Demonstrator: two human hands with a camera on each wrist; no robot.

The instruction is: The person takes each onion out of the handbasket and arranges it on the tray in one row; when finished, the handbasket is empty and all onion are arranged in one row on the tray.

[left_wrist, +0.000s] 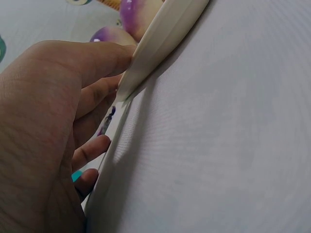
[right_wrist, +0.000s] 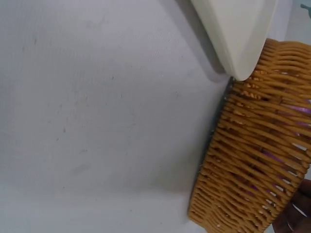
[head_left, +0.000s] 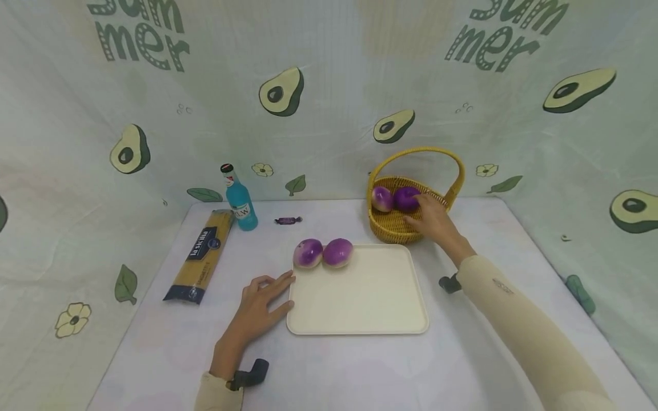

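Observation:
My left hand (head_left: 262, 305) rests at the left edge of a cream tray (head_left: 360, 297), fingers spread, with thumb and fingertips touching the rim. The left wrist view shows the thumb against that rim. Two round purple-and-white turnip-like vegetables (head_left: 323, 253) sit side by side at the tray's back left corner. My right hand (head_left: 434, 220) reaches into a wicker basket (head_left: 393, 231). Its fingertips touch a darker purple round vegetable (head_left: 406, 199), while the thumb stands apart below. Beside that lies a purple-and-white one (head_left: 382, 198). The right wrist view mostly shows the basket's side.
A blue bottle (head_left: 241, 202) stands at the back left, next to a spaghetti packet (head_left: 203, 257). A small purple wrapped candy (head_left: 288, 220) lies behind the tray. The basket's tall handle (head_left: 421, 149) arches above it. A patterned cloth hangs behind the table.

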